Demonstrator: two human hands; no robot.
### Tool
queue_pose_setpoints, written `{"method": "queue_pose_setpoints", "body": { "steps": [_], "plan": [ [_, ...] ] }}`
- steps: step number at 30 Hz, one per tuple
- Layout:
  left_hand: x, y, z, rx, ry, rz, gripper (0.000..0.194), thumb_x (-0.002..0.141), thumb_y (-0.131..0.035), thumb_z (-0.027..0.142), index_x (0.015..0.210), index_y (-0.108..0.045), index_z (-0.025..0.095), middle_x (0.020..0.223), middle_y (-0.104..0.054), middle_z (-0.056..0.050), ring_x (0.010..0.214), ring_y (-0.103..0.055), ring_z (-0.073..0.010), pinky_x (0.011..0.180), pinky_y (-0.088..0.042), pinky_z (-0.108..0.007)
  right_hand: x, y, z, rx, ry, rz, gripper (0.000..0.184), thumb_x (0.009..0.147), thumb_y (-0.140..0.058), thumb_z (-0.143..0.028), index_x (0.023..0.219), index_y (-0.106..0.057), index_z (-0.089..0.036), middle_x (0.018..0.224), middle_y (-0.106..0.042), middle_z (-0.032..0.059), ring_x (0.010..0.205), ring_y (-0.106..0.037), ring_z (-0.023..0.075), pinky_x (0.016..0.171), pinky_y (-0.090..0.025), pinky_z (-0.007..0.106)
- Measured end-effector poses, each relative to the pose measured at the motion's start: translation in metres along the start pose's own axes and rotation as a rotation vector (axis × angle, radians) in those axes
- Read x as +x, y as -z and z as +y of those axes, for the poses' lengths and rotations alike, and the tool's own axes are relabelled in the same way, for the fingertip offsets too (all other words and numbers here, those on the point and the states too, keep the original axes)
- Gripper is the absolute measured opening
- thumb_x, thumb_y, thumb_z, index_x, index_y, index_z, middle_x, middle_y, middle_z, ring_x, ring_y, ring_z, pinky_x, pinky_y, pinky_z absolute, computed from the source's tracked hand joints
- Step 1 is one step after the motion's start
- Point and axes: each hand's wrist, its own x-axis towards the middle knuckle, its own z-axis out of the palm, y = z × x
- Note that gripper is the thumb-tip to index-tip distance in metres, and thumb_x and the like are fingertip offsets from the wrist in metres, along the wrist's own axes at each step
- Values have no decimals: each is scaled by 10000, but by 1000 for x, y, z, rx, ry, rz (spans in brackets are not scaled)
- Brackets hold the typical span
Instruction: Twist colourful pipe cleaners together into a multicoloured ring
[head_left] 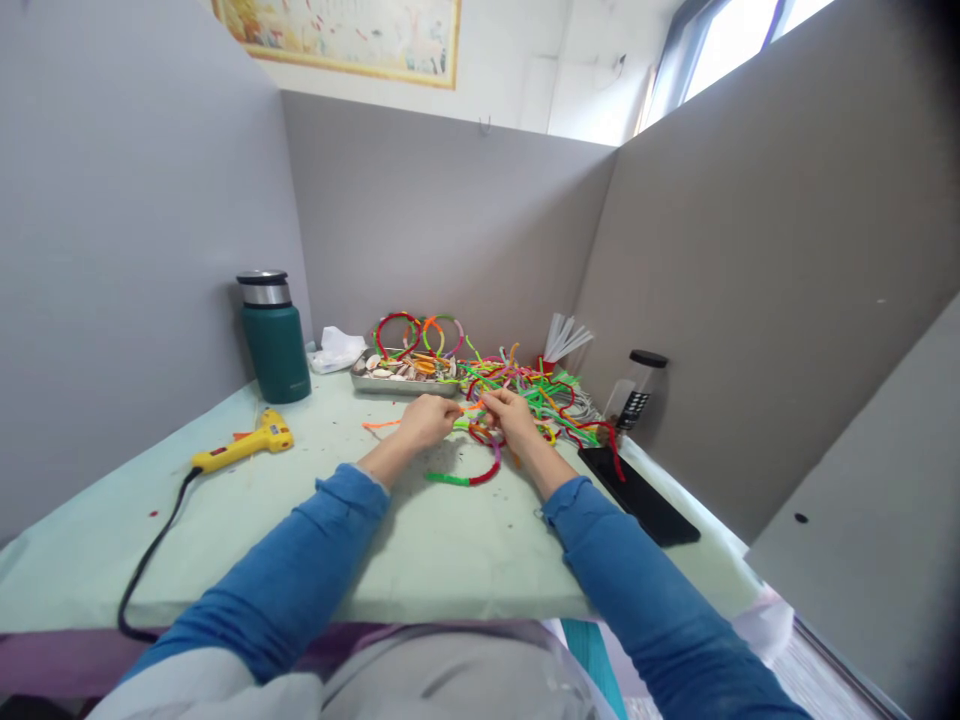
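Observation:
My left hand [429,420] is closed in a pinch on an orange pipe cleaner [381,425], whose loose end sticks out to the left. Close beside it, my right hand [510,414] pinches the same orange strand, a short stretch of which shows between the fingertips. Below the hands lies a curved pipe cleaner piece [486,474] in green, red and purple, partly covered by my right hand. Just past my fingers spreads a tangled heap of colourful pipe cleaners [547,392].
A metal tray [405,386] of shells, with pipe cleaner rings [397,336], stands at the back near tissues [337,350]. On the left are a green bottle [276,350] and a corded yellow glue gun [244,444]. A black phone [641,497] and a clear bottle [637,390] are right.

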Motion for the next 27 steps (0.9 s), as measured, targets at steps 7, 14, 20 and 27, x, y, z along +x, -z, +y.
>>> {"method": "queue_pose_setpoints", "body": {
  "steps": [7, 14, 20, 27],
  "plan": [
    [1, -4, 0, -4, -93, 76, 331, 807, -429, 393, 1000, -653, 244, 929, -678, -51, 808, -593, -166, 658, -380, -223, -5, -9, -1, 1, -9, -70, 270, 645, -626, -407, 732, -567, -158, 451, -503, -48, 363, -417, 60, 371, -310, 175],
    [1, -6, 1, -21, -139, 96, 383, 842, -359, 425, 960, -664, 227, 880, -685, -57, 758, -591, -156, 639, -369, -227, -9, -12, -5, -62, 15, -62, 262, 656, -611, -419, 714, -555, -170, 424, -481, -56, 342, -390, 62, 352, -272, 179],
    [1, 1, 4, 52, -19, 105, 343, 820, -394, 397, 923, -680, 240, 902, -683, -64, 794, -592, -173, 656, -378, -240, -5, -14, 1, -227, 108, -36, 245, 698, -565, -410, 616, -512, -185, 444, -475, -47, 362, -377, 76, 372, -273, 205],
    [1, 2, 9, 199, -55, 2, 269, 769, -440, 281, 833, -692, 214, 833, -679, -91, 785, -597, -188, 671, -381, -247, 0, -14, 4, -424, 257, 80, 223, 700, -566, -354, 565, -530, -180, 488, -491, -29, 467, -406, 90, 452, -307, 208]
  ]
}}
